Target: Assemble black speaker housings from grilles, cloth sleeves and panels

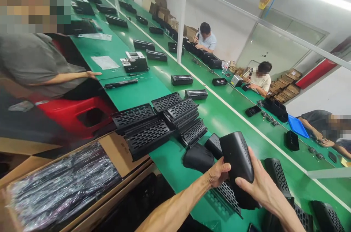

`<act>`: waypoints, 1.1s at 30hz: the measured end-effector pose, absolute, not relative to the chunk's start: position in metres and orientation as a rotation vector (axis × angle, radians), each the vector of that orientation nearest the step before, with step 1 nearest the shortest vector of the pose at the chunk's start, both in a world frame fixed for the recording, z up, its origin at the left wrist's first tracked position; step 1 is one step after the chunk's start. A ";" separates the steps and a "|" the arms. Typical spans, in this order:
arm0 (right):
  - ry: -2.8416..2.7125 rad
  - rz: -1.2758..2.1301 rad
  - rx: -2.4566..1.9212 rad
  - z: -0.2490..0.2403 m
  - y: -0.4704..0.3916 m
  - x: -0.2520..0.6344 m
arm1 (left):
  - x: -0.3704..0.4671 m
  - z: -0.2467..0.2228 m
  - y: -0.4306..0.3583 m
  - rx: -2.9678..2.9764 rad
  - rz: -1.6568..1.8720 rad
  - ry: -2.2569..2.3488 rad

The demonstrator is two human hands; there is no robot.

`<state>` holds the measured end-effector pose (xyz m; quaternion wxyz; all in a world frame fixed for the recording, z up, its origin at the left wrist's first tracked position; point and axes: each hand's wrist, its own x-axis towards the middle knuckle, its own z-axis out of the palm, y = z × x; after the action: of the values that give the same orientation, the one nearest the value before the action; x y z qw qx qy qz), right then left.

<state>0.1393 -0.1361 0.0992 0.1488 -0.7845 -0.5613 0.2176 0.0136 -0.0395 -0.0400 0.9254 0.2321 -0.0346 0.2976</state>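
Observation:
My left hand [219, 173] and my right hand [253, 177] hold a smooth black curved housing [236, 151] between them, above the green table [175, 166]. The left fingers press on its left side, the right hand wraps its right side. Beneath it shows a black perforated panel [229, 197], partly hidden by the housing. A dark rounded part [197, 157] lies just left of my hands. Beyond it stand stacked black perforated panels [149, 135]. More perforated black housings [277, 175] lie to the right of my right hand.
An open cardboard box [116, 155] of plastic-wrapped parts [65, 188] stands at lower left, near a red stool [74, 113]. A seated person [35, 63] is at left. Black units [181, 79] line the long table, with other people working across it.

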 end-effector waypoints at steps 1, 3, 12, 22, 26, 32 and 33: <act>-1.616 0.601 -2.204 0.101 -0.141 0.141 | 0.013 -0.036 -0.038 0.473 0.624 -0.064; -1.556 0.452 -2.081 0.096 -0.157 0.140 | 0.011 -0.029 -0.034 0.463 0.654 -0.034; -1.212 -0.254 -1.824 0.034 -0.168 0.099 | 0.017 -0.020 -0.035 0.476 0.766 0.103; -1.140 -0.099 -1.846 0.060 -0.197 0.117 | -0.044 0.043 0.057 1.311 0.660 0.114; -1.105 -0.024 -1.886 0.066 -0.198 0.127 | -0.040 0.042 0.057 1.329 0.674 0.136; -1.028 0.375 -1.771 0.069 -0.201 0.144 | -0.016 -0.014 0.006 0.714 0.754 0.185; -1.022 0.432 -1.714 0.063 -0.198 0.141 | -0.012 -0.024 -0.011 0.565 0.709 0.205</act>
<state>0.1406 -0.1978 0.0627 0.5225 -0.7157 -0.4268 0.1806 -0.0121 -0.0107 -0.0237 0.8939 0.2725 0.0987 0.3420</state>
